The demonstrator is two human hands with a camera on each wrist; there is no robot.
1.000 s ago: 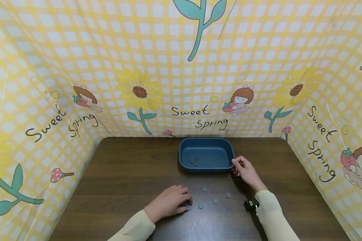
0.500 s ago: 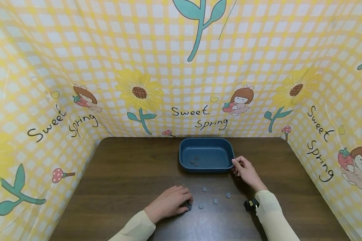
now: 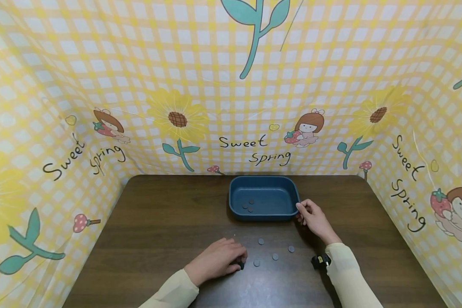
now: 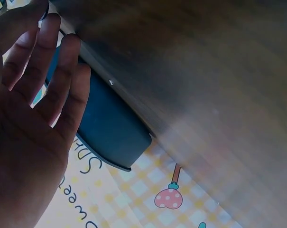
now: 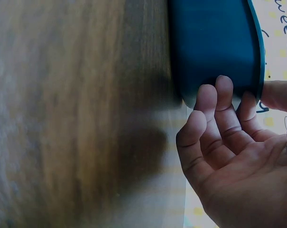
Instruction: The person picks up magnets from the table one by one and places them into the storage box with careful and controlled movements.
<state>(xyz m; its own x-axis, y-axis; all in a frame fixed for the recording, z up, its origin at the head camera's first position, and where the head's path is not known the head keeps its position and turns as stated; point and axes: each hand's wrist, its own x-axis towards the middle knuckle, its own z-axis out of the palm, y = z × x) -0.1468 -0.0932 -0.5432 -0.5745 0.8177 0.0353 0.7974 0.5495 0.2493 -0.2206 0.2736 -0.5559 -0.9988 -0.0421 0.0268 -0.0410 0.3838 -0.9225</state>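
My left hand [image 3: 218, 259] is low over the table, pinching a coin [image 3: 241, 265] between thumb and fingertips. In the left wrist view only a dark edge of that coin [image 4: 44, 11] shows beside the thumb. The other fingers of the left hand [image 4: 34, 118] are slightly bent. With thumb and index finger, my right hand [image 3: 316, 220] grips the near right corner of a dark blue rectangular box [image 3: 263, 217]. Its remaining fingers [image 5: 206, 98] lie along the box's outer wall. Three coins [image 3: 250, 209] lie inside the box, toward its left side.
Several grey round coins [image 3: 275, 256] lie spread on the brown wooden table [image 3: 169, 205] between the hands, in front of the box. A yellow checked cloth [image 3: 231, 98] rises along the back and both sides. A small black device [image 3: 321, 261] sits at the right wrist.
The coin at my left fingertips lay flat on the table; now it is tilted up and pinched, its face looking darker. The right hand and the box have stayed put.
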